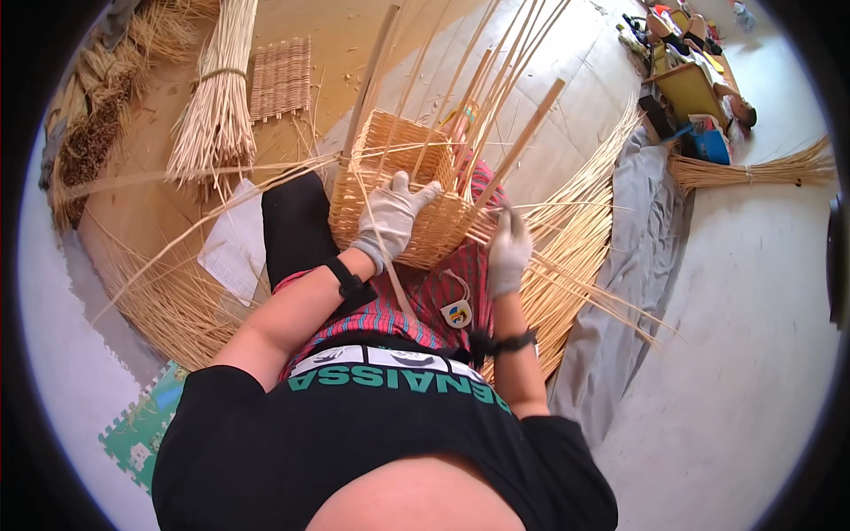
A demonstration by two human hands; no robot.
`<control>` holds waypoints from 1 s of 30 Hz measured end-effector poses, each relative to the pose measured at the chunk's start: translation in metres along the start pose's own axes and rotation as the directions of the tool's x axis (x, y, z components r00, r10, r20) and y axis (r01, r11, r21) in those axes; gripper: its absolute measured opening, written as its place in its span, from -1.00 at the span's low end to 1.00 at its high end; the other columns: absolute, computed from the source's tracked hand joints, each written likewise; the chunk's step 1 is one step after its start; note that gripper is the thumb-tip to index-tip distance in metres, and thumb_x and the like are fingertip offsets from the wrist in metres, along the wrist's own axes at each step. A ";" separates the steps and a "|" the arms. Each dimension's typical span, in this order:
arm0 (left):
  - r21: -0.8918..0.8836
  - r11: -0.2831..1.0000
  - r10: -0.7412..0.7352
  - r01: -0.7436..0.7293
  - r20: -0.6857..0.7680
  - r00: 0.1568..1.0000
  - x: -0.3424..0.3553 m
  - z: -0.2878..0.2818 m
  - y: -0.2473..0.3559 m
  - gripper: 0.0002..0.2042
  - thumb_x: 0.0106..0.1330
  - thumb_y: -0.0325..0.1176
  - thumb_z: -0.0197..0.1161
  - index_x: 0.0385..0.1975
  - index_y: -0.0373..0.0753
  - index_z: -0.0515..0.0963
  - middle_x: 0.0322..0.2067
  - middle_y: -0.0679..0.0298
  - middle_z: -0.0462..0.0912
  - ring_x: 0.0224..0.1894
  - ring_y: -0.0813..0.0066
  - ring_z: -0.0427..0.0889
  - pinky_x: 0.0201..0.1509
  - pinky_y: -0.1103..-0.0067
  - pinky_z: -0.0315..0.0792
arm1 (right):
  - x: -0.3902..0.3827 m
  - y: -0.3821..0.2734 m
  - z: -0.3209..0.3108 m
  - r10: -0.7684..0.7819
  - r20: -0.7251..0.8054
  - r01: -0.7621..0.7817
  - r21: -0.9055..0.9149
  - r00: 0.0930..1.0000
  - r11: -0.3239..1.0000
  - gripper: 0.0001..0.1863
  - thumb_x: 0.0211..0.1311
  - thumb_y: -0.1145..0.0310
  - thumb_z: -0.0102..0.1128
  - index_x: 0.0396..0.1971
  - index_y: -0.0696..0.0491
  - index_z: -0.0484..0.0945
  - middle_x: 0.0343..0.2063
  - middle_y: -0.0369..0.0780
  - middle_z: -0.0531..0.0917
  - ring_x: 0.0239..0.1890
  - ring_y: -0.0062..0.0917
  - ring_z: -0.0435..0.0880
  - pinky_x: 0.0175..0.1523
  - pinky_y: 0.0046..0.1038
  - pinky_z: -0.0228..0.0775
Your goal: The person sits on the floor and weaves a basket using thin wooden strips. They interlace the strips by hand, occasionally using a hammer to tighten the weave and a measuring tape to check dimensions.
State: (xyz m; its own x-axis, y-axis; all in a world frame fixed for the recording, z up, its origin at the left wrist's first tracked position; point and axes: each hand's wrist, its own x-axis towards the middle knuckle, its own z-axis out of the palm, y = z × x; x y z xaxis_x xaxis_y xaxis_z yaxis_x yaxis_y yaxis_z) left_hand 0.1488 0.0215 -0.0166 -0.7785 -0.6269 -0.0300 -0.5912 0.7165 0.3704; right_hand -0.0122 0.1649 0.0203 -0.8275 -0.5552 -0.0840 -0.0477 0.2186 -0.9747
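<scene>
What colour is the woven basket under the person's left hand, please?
The woven basket is a light golden tan, showing best in the head view.

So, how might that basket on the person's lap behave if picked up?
The basket is probably light for its size, being hollow and woven from thin strands. Its close weave suggests fairly stiff walls. The long upright strands look slender, so they would likely sway and might snag.

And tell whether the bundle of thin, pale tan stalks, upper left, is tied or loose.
Tied: a narrow band circles the bundle above its splayed ends.
</scene>
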 end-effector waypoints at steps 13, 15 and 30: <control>-0.178 0.982 -0.144 0.061 -0.509 0.849 -0.038 -0.031 -0.077 -0.45 0.15 -0.43 0.39 0.20 -0.10 0.47 0.07 0.14 0.56 0.02 0.17 0.61 0.09 0.35 0.51 | 0.120 0.006 0.243 0.633 -0.003 -0.623 -0.182 0.774 0.761 0.33 -0.06 -0.47 0.32 0.44 0.28 0.04 0.35 0.20 0.32 0.38 0.00 0.38 0.43 -0.19 0.26; -0.149 0.985 -0.145 0.089 -0.432 0.890 -0.044 -0.035 -0.091 -0.39 0.09 -0.37 0.43 0.22 -0.04 0.45 -0.11 0.20 0.65 -0.09 0.17 0.64 0.04 0.34 0.49 | 0.105 0.003 0.252 0.615 0.053 -0.610 -0.084 0.787 0.788 0.33 -0.06 -0.43 0.37 0.44 0.30 0.03 0.38 0.22 0.26 0.39 0.02 0.35 0.43 -0.20 0.25; -0.052 0.984 -0.175 0.167 -0.280 0.944 -0.037 -0.044 -0.108 -0.44 0.10 -0.26 0.47 0.14 0.01 0.44 -0.33 0.22 0.67 -0.25 0.14 0.69 -0.15 0.27 0.51 | 0.062 -0.046 0.222 -0.108 0.193 -0.020 0.561 0.975 0.828 -0.62 0.33 0.09 0.36 -0.32 0.16 0.59 -0.48 -0.28 0.71 -0.45 -0.64 0.64 -0.33 -0.55 0.51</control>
State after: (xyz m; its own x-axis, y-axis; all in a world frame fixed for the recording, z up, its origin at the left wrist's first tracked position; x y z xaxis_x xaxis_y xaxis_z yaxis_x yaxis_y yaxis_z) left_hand 0.2509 -0.0461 -0.0143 -0.5720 -0.8031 0.1669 -0.7014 0.5844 0.4081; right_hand 0.0633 -0.0579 0.0142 -0.6939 -0.7198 -0.0170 0.2907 -0.2585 -0.9213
